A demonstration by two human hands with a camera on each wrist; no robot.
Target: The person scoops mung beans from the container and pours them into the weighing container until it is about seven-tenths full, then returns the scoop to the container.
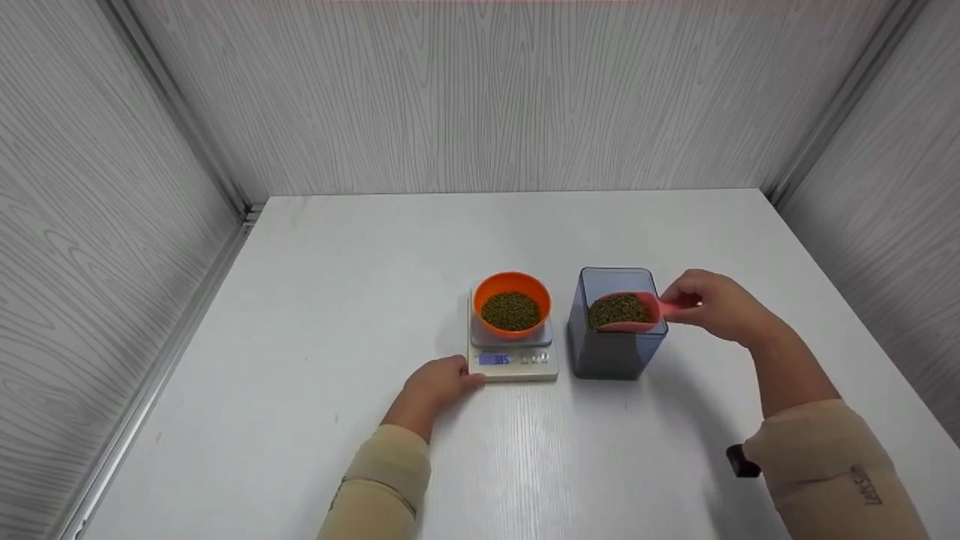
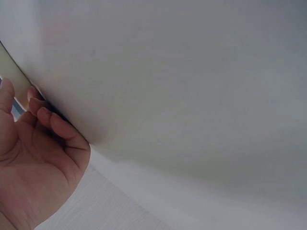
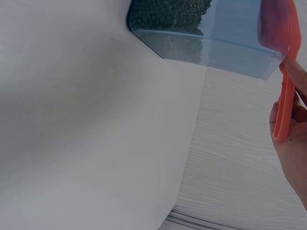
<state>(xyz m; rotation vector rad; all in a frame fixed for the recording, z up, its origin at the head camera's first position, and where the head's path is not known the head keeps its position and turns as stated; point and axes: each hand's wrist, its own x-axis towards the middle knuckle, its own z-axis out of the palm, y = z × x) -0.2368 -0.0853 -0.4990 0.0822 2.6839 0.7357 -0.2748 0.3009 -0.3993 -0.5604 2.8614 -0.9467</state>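
Steadying the scale (image 1: 517,370), it seems, our left hand (image 1: 436,382) is pinching its corner; our right hand (image 1: 716,304) is gripping the scoop (image 1: 651,306) over the container (image 1: 609,357), likely against spills.

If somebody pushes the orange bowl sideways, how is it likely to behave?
The orange bowl would perhaps slide on the scale before tipping, as its dark granules lie below the rim. The smooth, round rim suggests fairly stiff material. A sudden push might spill some, since the top is open.
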